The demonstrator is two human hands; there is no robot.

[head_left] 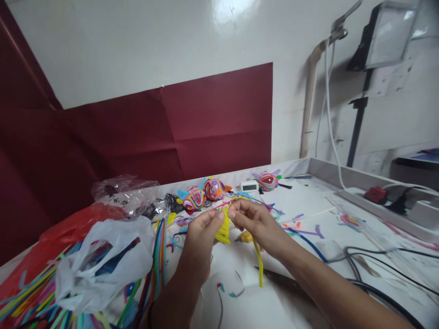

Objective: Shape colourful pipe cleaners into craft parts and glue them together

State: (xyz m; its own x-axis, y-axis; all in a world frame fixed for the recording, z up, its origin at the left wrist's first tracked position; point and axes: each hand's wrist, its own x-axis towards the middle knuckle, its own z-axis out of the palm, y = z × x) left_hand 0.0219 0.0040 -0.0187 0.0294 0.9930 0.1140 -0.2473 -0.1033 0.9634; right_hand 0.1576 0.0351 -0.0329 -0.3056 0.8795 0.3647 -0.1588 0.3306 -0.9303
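Between both hands is a piece bent from yellow pipe cleaner (223, 232), its folded strands hanging under the fingertips. My left hand (203, 230) pinches it from the left, thumb against fingers. From the other side my right hand (255, 223) also pinches at the yellow strand, whose loose tail (259, 267) dangles below the palm. A small yellow-orange piece with a dark tip (245, 236) lies on the table just behind the hands. Beyond them sit colourful striped fish-like figures (192, 198), one round figure (215, 188) and another at the back (268, 181).
A white plastic bag (106, 260) and many coloured pipe cleaners (30, 292) lie at left, near a red bag (80, 224). A small white digital display (249, 186) stands behind. Dark scissors-like blades (277, 279) lie under my right forearm. Cables and a power strip (394, 210) are at right.
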